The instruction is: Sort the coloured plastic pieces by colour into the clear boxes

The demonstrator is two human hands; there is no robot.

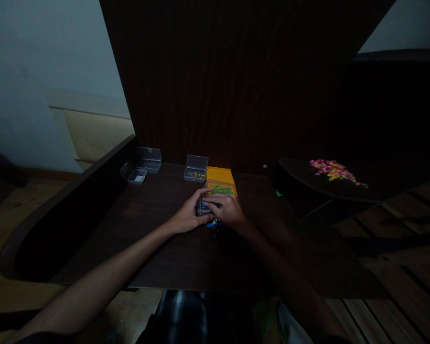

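Observation:
Both my hands meet at the middle of a dark wooden table (157, 239). My left hand (189, 214) curls round the left side of a small clear plastic box (202, 206) holding blue pieces. My right hand (226, 209) lies over the top of that box with its fingers closed on it. A few blue and yellow beads (214, 224) lie on the table just below the hands. Behind the hands a clear box of green beads (220, 189) rests on an orange tray (220, 175).
Three small clear boxes stand open at the back: one with yellow beads (196, 169), and two to the left (149, 159) (136, 176). A pile of pink and yellow beads (331, 169) lies on a dark surface to the right. A dark wooden panel (236, 81) rises behind.

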